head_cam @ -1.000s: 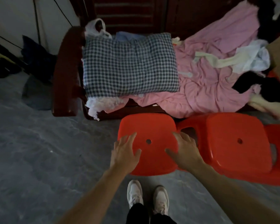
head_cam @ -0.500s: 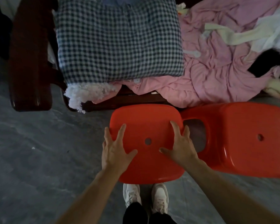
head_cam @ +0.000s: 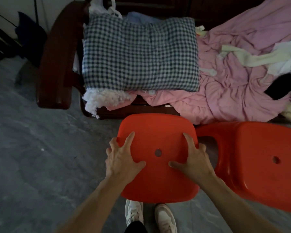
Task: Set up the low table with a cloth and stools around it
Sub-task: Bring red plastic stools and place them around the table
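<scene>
A red plastic stool (head_cam: pixel 158 132) with a small hole in its seat stands on the grey floor just in front of my feet. My left hand (head_cam: pixel 122 157) grips its left edge, fingers wrapped over the rim and thumb on the seat. My right hand (head_cam: pixel 192 158) grips the right edge the same way. A second red stool (head_cam: pixel 262 158) stands touching it on the right. No low table or tablecloth is in view.
A dark wooden sofa (head_cam: pixel 57 64) stands right behind the stools, carrying a blue checked pillow (head_cam: pixel 139 54), pink sheets (head_cam: pixel 233 91) and loose clothes. Open grey floor (head_cam: pixel 40 157) stretches to the left. My white shoes (head_cam: pixel 149 216) are under the stool's near edge.
Both hands have moved from hovering over the seat to clasping the stool's left and right edges. The view has dipped closer to the stool.
</scene>
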### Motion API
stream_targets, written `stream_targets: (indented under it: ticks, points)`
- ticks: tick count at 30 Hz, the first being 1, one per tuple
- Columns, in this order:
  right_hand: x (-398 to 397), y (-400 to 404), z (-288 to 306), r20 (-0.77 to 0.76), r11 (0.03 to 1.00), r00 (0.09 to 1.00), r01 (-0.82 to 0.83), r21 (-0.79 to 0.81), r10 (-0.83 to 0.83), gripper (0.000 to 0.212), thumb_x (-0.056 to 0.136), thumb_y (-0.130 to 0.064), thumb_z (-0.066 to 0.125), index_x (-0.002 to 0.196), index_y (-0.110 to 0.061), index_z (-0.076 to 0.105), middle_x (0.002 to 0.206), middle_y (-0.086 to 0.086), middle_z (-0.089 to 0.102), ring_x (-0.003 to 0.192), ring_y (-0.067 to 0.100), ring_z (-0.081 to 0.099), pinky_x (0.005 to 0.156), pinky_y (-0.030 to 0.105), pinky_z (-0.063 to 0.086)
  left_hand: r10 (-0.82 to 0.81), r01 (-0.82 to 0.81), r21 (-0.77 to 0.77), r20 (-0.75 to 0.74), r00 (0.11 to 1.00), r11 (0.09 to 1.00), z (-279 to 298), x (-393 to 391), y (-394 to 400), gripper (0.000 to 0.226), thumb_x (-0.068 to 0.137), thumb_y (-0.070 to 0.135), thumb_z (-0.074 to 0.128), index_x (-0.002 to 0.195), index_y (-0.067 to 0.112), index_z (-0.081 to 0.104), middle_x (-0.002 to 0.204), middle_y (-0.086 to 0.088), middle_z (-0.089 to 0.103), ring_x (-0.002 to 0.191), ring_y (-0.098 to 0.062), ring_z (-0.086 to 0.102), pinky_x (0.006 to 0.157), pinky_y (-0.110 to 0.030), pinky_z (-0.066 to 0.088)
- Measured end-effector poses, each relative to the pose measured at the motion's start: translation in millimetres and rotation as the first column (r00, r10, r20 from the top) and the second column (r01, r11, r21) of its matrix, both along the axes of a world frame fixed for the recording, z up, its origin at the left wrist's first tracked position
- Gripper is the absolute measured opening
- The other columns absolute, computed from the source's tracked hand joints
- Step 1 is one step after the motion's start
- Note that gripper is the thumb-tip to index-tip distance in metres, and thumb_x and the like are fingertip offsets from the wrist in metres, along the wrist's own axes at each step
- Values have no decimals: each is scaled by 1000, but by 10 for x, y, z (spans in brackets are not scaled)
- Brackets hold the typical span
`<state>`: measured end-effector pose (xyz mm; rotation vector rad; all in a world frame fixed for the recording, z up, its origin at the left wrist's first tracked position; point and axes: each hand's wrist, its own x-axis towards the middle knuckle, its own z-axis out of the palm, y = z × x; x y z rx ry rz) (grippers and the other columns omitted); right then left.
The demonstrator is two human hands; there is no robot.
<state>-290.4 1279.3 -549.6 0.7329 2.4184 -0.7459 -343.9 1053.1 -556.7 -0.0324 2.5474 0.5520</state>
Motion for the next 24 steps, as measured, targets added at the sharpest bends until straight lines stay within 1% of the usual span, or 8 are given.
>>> stream_targets:
  ticks: [4, 8, 12, 14, 18, 21, 24]
  points:
    - [106, -75, 555, -39, 997, 997, -71, 24, 72, 111, 63, -70, 72, 147, -50, 3, 129, 17, 34, 114, 45, 49, 100, 50, 45, 33, -33, 9, -23, 999, 999, 565, 237, -133, 113, 60, 64, 77, 146, 58, 3, 148, -6, 15, 131, -32, 33, 102, -48, 44]
    - [174, -137, 1315, -45, 987, 987, -155, 47, 157, 111, 62, -73, 72, 147, -49, 6, 130, 19, 35, 114, 44, 48, 97, 51, 47, 98, -98, 0, -2, 995, 995, 1379, 514, -246, 115, 61, 64, 78, 149, 54, 6, 147, -6, 19, 131, -32, 34, 106, -46, 42]
    - [321, -180, 2123, -84, 966, 962, -257, 38, 259, 115, 58, -74, 75, 147, -48, 6, 134, 21, 32, 118, 47, 46, 100, 52, 43, 195, -194, 30, -28, 980, 981, 2203, 897, -333, 117, 57, 64, 80, 148, 57, 7, 147, -6, 17, 132, -32, 33, 106, -47, 41]
    - [419, -216, 2531, -99, 948, 943, -316, 25, 317, 116, 58, -72, 77, 147, -48, 6, 138, 21, 27, 122, 48, 44, 101, 52, 43, 249, -247, 31, -40, 968, 968, 2605, 1132, -361, 118, 55, 64, 81, 148, 57, 7, 147, -7, 17, 132, -32, 32, 105, -48, 41]
    - [559, -380, 3289, -138, 909, 899, -416, 35, 417, 115, 60, -71, 75, 148, -48, 5, 137, 23, 32, 123, 44, 45, 102, 53, 44, 363, -360, 49, -83, 928, 932, 3347, 1506, -496, 119, 54, 63, 82, 148, 55, 11, 147, -8, 20, 134, -33, 32, 107, -48, 41]
    - [676, -555, 3750, -175, 876, 859, -479, 61, 481, 115, 61, -72, 74, 149, -47, 3, 141, 24, 30, 126, 46, 42, 103, 54, 44, 416, -411, 66, -113, 902, 909, 3779, 1771, -652, 119, 53, 64, 82, 148, 55, 10, 147, -8, 20, 134, -34, 33, 107, -49, 41]
    - [859, -729, 4085, -205, 839, 815, -540, 67, 541, 116, 61, -73, 73, 148, -49, 1, 145, 24, 27, 130, 44, 39, 103, 56, 43, 442, -437, 67, -137, 886, 897, 4100, 2089, -836, 120, 53, 64, 81, 148, 55, 8, 147, -6, 18, 133, -34, 33, 105, -50, 42]
